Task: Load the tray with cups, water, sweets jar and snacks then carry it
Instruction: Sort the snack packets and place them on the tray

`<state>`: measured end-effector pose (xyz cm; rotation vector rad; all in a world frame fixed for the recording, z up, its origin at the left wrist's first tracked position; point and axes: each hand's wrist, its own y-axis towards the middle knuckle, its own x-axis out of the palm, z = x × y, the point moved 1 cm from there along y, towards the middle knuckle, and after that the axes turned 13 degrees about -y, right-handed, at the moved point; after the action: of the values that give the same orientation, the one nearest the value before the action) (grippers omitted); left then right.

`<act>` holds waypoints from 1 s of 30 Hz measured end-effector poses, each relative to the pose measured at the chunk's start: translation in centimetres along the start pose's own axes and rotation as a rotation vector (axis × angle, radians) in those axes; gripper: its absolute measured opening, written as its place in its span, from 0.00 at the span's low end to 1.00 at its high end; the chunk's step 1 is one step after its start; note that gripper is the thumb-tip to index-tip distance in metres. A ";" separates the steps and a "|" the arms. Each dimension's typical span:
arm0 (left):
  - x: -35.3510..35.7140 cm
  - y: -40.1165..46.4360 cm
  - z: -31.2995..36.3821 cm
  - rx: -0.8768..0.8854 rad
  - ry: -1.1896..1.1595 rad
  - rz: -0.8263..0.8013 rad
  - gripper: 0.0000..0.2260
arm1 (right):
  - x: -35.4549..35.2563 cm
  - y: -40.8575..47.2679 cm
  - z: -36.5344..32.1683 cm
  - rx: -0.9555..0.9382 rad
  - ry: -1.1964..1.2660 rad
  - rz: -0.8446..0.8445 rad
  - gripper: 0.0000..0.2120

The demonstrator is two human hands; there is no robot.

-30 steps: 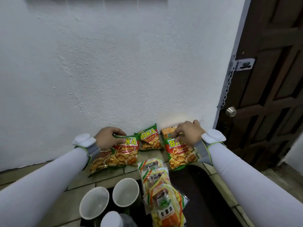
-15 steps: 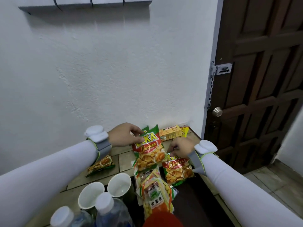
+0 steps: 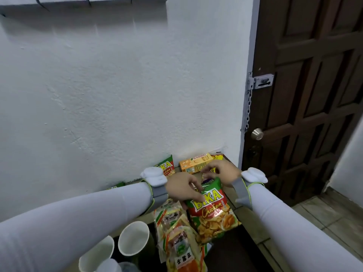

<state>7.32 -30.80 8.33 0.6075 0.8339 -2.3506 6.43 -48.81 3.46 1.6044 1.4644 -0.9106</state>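
A red and green Bika chip bag (image 3: 211, 214) lies tilted over the far edge of the dark tray (image 3: 227, 258). My left hand (image 3: 183, 190) grips its upper left corner, fingers on top and thumb underneath. At the bag's top edge, the curled fingers of my right hand (image 3: 221, 172) seem to pinch it. On the tray stand two white cups (image 3: 133, 237) and a pile of clear snack packs (image 3: 177, 238). Water bottle caps (image 3: 110, 266) show at the bottom edge.
Another Bika bag (image 3: 167, 165) and an orange Seasons box (image 3: 196, 162) lean against the white wall at the back of the tiled counter (image 3: 253, 218). A further bag (image 3: 115, 187) peeks out behind my left arm. A dark wooden door (image 3: 306, 114) stands right.
My left hand has brought its chip bag rightward and down onto the tray, over the bag my right hand held. My right hand has shifted up to the bag's top.
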 end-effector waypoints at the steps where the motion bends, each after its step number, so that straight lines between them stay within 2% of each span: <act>1: 0.4 0.5 0.1 0.004 0.036 -0.002 0.12 | -0.3 0.2 0.5 0.003 -0.004 0.003 0.09; 7: 2.7 1.8 -0.5 -0.017 0.078 -0.046 0.18 | -1.0 0.5 1.8 0.038 -0.002 0.036 0.08; 12: 1.1 1.3 -1.1 -0.002 0.069 -0.037 0.23 | -0.5 1.4 0.3 -0.010 -0.036 0.009 0.10; 16: -3.4 -0.1 -3.4 0.016 0.038 0.104 0.16 | -0.1 2.9 -2.1 -0.013 -0.131 -0.003 0.10; 20: -9.0 -3.0 -9.1 -0.032 0.020 0.276 0.06 | 1.2 5.5 -5.5 -0.039 -0.208 -0.034 0.12; 23: -12.8 -5.9 -14.1 -0.111 -0.034 0.392 0.09 | 2.7 8.0 -8.3 -0.083 -0.255 -0.071 0.12; 30: -15.2 -7.4 -21.9 -0.272 0.080 0.624 0.12 | 5.6 11.9 -11.5 -0.095 -0.460 -0.016 0.16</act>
<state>18.71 -5.80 4.75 0.7229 0.8323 -1.6306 18.88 -36.55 4.53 1.2122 1.1771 -1.1141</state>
